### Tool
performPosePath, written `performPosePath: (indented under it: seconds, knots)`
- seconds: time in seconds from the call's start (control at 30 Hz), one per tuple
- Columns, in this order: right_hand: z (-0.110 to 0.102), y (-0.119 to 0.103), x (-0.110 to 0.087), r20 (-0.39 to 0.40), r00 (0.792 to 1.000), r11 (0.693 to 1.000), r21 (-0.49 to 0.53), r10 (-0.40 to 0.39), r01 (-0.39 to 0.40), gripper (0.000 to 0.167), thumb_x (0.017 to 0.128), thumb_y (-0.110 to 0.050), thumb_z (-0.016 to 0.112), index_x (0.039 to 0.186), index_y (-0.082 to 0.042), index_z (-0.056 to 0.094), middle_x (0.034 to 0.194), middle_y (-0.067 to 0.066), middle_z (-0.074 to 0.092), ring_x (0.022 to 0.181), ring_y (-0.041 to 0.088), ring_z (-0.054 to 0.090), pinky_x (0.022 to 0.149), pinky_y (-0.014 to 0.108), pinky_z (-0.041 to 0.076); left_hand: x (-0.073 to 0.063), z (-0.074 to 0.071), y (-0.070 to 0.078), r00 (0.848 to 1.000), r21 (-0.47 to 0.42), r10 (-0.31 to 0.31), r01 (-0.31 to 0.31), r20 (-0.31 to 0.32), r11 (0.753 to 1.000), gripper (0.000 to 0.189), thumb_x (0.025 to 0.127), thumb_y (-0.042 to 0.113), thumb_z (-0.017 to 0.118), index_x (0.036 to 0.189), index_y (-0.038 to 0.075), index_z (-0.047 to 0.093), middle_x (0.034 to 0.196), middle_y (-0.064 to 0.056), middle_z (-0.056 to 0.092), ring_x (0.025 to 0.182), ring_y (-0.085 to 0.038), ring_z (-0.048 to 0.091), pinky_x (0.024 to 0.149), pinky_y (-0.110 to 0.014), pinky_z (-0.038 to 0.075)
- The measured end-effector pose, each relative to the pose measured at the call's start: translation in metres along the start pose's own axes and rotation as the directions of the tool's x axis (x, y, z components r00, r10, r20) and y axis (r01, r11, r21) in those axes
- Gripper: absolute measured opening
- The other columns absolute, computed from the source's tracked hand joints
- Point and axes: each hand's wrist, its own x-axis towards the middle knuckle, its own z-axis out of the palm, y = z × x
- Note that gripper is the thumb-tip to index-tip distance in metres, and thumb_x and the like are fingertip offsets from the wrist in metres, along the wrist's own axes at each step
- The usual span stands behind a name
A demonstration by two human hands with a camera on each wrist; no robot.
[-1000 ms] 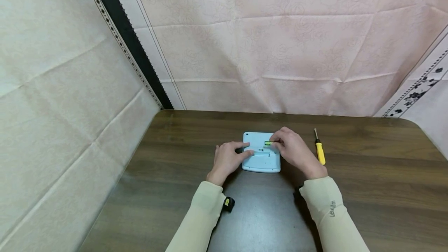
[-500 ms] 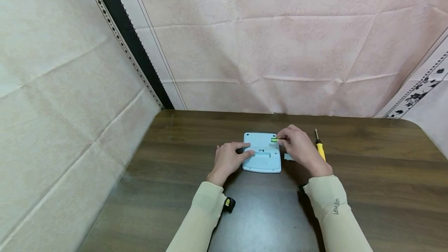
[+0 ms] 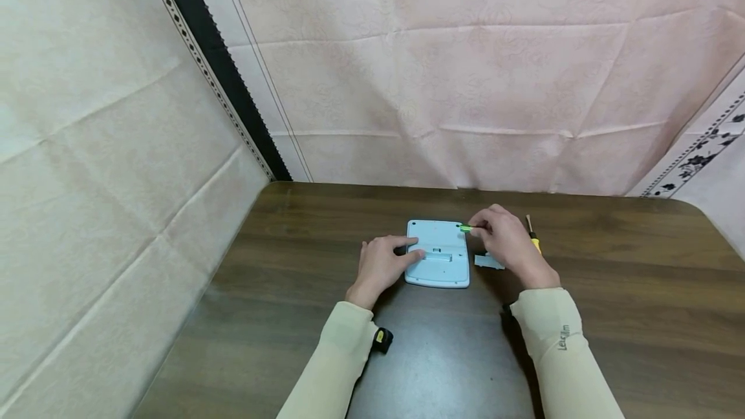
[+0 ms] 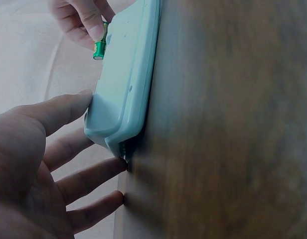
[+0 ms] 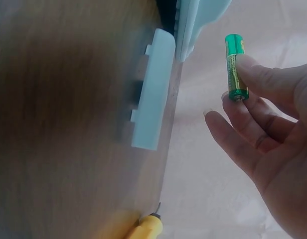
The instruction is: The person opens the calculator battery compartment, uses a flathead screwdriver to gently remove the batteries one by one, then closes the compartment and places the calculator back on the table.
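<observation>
A light-blue calculator-like device (image 3: 438, 274) lies on the table with its screwed back facing up. My left hand (image 3: 379, 266) rests at its left edge, thumb and forefinger stretched onto the back; the left wrist view shows its other fingers spread beside the edge. Between thumb and fingers, my right hand (image 3: 507, 243) pinches a green AAA-looking battery (image 5: 234, 67), held over the device's upper right corner. Below that hand a light-blue battery cover (image 5: 154, 92) with two small tabs lies on the table, just right of the device.
A screwdriver with a yellow handle (image 5: 146, 228) lies to the right, partly hidden behind my right hand in the head view. The brown wooden table (image 3: 279, 315) ends at a pale cloth wall (image 3: 495, 83) at the back.
My right hand has carried the battery from the middle of the device's back up and right to its corner. The cover has come into sight beneath it. My left hand stays put.
</observation>
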Motion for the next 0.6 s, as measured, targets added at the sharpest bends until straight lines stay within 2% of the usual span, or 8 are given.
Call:
performPosePath:
  seconds: [0.17, 0.6]
  knots:
    - [-0.001, 0.005, 0.002, -0.020, 1.000, 1.000, -0.002, -0.013, 0.013, 0.013, 0.101, 0.000, 0.069, 0.113, 0.005, 0.073, 0.110, 0.017, 0.064, 0.092, 0.033, 0.062, 0.084, 0.050, 0.054, 0.000, 0.000, 0.000, 1.000, 0.002, 0.003, -0.003, 0.001, 1.000, 0.035, 0.099, 0.039, 0.077, 0.129, 0.021, 0.080, 0.133, -0.005, 0.073, 0.134, -0.032, 0.061, 0.119, -0.077, 0.014]
    - [0.001, 0.014, 0.005, -0.021, 1.000, 0.999, -0.036, 0.014, -0.015, 0.012, 0.101, 0.002, 0.069, 0.111, 0.005, 0.073, 0.110, 0.019, 0.064, 0.096, 0.036, 0.062, 0.088, 0.055, 0.054, 0.000, 0.000, 0.000, 1.000, 0.002, 0.001, -0.001, -0.001, 1.000, 0.035, 0.099, 0.038, 0.078, 0.129, 0.021, 0.080, 0.131, -0.005, 0.074, 0.133, -0.032, 0.062, 0.119, -0.077, 0.014]
